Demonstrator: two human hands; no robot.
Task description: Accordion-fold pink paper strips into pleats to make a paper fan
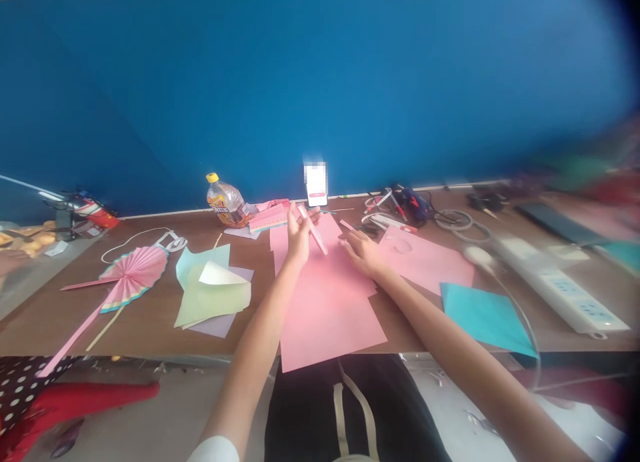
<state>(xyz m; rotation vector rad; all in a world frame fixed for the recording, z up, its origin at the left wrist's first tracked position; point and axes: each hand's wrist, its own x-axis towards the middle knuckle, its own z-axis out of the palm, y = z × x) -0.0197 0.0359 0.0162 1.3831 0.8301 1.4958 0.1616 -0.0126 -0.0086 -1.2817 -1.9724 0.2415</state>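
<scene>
My left hand is raised over the brown table with its fingers closed round a narrow folded pink paper strip that slants down to the right. My right hand rests fingers-down on a large pink paper sheet, and a small pink piece lies at its fingertips. I cannot tell whether the right hand pinches that piece or only touches it. The pink sheet hangs over the table's near edge.
A pleated pink paper fan, pale green sheets, a plastic bottle, an upright phone, another pink sheet, a teal sheet, a white power strip, cables and tools lie around. A blue wall stands behind.
</scene>
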